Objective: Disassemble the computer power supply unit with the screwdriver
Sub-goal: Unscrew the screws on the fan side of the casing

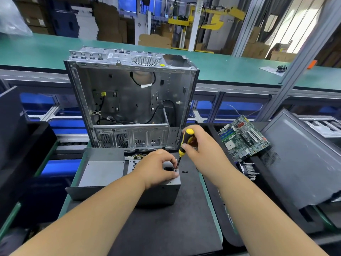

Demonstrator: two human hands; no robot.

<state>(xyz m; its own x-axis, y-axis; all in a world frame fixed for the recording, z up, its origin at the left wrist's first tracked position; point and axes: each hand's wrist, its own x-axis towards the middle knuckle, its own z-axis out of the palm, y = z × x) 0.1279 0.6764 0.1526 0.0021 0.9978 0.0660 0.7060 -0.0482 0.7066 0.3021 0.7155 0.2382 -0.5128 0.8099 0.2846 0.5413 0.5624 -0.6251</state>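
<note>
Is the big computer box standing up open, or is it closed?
Open. The computer case stands upright with its side off, so you see cables and bare metal inside.

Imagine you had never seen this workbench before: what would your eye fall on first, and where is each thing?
First the yellow-and-black screwdriver, gripped by the right hand at centre, its tip set down on the top of the grey power supply unit, which the left hand steadies. Behind them stands an opened, stripped computer case. To the right a green motherboard lies tilted.
</note>
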